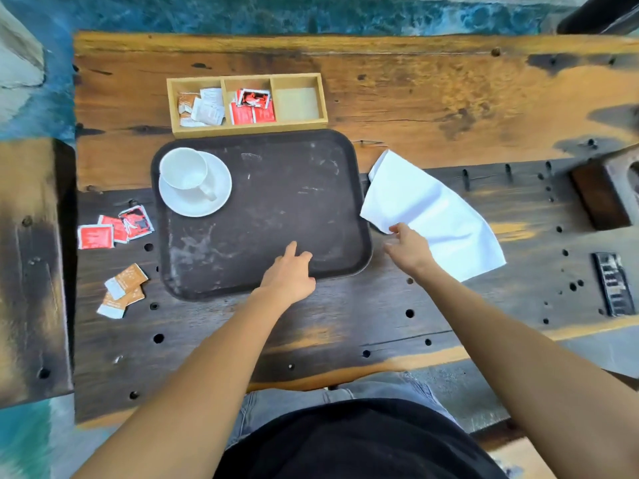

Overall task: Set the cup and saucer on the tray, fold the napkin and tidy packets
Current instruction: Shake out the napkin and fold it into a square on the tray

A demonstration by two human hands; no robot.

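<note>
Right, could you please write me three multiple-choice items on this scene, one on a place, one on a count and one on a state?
1. Where does the saucer stand?
A) in the far left corner of the tray
B) on the bare table
C) on the floor

2. How many compartments has the wooden box?
A) two
B) three
C) five

3. How does the cup stand?
A) upside down
B) on its side
C) upright on the saucer

Key: 1 A, it sits inside the tray's rim at the far left. 2 B, two dividers split the box in three. 3 C, its open mouth faces up.
</note>
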